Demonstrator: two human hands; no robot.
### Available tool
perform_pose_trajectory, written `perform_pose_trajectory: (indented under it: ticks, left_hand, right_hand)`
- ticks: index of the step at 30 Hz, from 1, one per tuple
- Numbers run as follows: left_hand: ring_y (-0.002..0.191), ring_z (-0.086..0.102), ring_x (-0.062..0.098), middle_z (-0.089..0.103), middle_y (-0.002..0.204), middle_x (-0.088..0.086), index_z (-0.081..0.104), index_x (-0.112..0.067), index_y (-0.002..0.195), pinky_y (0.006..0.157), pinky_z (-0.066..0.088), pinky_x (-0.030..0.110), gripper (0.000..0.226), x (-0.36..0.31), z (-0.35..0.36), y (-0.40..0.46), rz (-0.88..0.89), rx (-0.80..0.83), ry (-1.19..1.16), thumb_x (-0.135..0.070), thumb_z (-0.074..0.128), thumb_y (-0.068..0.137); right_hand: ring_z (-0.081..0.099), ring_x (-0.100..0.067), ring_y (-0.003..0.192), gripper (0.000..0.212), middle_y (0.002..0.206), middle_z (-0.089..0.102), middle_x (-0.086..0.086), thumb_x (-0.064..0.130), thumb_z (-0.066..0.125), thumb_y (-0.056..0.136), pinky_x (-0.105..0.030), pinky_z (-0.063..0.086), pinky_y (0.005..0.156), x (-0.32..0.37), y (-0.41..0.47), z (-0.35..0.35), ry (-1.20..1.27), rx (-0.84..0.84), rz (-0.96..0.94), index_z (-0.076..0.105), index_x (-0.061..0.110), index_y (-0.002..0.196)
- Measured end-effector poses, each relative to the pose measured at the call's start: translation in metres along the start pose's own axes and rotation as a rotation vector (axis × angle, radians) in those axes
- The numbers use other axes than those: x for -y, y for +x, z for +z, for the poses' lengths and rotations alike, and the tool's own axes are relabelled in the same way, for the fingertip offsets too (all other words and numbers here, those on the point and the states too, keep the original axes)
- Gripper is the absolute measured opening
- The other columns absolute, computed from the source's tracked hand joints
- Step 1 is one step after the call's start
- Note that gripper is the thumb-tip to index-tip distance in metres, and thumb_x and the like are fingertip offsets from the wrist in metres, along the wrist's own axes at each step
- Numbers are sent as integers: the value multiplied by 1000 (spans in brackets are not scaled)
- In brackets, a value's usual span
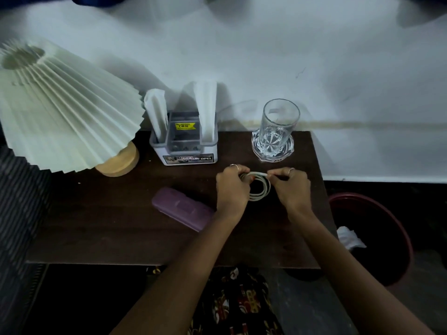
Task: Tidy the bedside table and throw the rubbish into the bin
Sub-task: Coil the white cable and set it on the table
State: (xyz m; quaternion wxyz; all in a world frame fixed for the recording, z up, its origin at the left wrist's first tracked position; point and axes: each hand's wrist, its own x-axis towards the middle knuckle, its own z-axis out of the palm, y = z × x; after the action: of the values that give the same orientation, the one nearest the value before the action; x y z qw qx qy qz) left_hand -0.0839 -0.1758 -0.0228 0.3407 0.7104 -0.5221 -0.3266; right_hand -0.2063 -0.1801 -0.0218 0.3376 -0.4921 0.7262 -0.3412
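Above the dark desk (121, 228), the left hand (232, 187) grips a coiled white cable (260, 189) while the right hand (294, 184) pinches its end; the red bin (406, 238) stands right of the desk.

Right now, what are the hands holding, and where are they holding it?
A coiled white cable. The left hand grips the coil's left side; the right hand pinches its top strand.

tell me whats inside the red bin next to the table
The red bin holds one crumpled white tissue against its near-left wall. The rest of its inside is in deep shadow, so anything lying lower down cannot be made out.
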Motion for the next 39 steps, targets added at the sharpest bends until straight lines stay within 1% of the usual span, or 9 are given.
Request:
perform_pose_trajectory:
  ticks: [4, 8, 13, 17, 20, 24, 28, 32, 39]
  left_hand:
    - [111, 60, 16, 66, 119, 8, 64, -7, 118, 90, 35, 11, 31, -8, -25, -11, 126, 73, 50, -16, 62, 88]
    - [106, 61, 18, 69, 110, 8, 68, -7, 108, 92, 35, 14, 24, 12, -78, -31, 242, -113, 121, -3, 56, 88]
    - [109, 60, 21, 65, 116, 10, 64, -8, 113, 94, 35, 12, 50, 60, -134, -54, 80, -294, 150, 16, 44, 74]
    - [129, 46, 20, 52, 136, 10, 50, -11, 133, 108, 27, 16, 74, 85, -151, -58, 36, -98, 186, 22, 45, 66]
    - [138, 34, 18, 42, 146, 7, 41, -16, 140, 114, 21, 22, 80, 92, -154, -56, 57, 88, 199, 20, 52, 70]
    - [133, 40, 16, 46, 143, 3, 45, -17, 138, 106, 21, 14, 69, 96, -156, -49, 59, 130, 199, 8, 65, 76]
    - [128, 46, 17, 52, 138, 5, 50, -17, 134, 107, 29, 21, 63, 99, -157, -43, 69, 103, 182, 4, 68, 77]
    - [125, 48, 15, 54, 135, 4, 53, -18, 131, 103, 32, 21, 55, 107, -163, -42, 90, 77, 150, -4, 69, 80]
    - [124, 51, 22, 55, 133, 9, 51, -16, 132, 103, 39, 30, 52, 109, -173, -32, -15, -38, 16, -21, 70, 83]
  right_hand:
    - [58, -4, 88, 24, 98, 69, 2, 11, 64, 85, -8, 39, 78, 7, -7, -9, -24, 17, -60, 69, 10, 108]
    - [58, 2, 75, 16, 90, 68, 2, 5, 63, 84, 5, 38, 63, 6, -36, -18, 23, -8, -163, 70, 10, 98]
    - [59, 9, 78, 17, 90, 65, 6, 4, 68, 81, -1, 43, 73, -1, -88, -3, 28, 107, -330, 69, 13, 95]
    - [52, -4, 114, 57, 125, 50, 12, 17, 77, 74, -21, 43, 100, -5, -113, 19, -60, 439, -449, 55, 23, 126]
    - [38, -6, 131, 72, 139, 38, 11, 14, 76, 75, -28, 34, 113, -8, -123, 34, -114, 532, -456, 42, 26, 137]
    - [50, -13, 120, 61, 129, 41, 14, 3, 72, 76, -34, 42, 107, -8, -126, 49, -94, 419, -470, 49, 19, 130]
    - [55, -11, 110, 52, 120, 49, 10, -3, 70, 75, -28, 49, 98, -4, -124, 56, -18, 349, -444, 56, 14, 121]
    - [58, -5, 103, 48, 114, 57, 10, 5, 72, 78, -9, 44, 92, -2, -118, 56, 59, 385, -338, 57, 18, 122]
    - [65, -10, 92, 28, 104, 69, -2, 16, 63, 88, -15, 50, 88, 15, -99, 69, 281, 385, -116, 62, 10, 115]
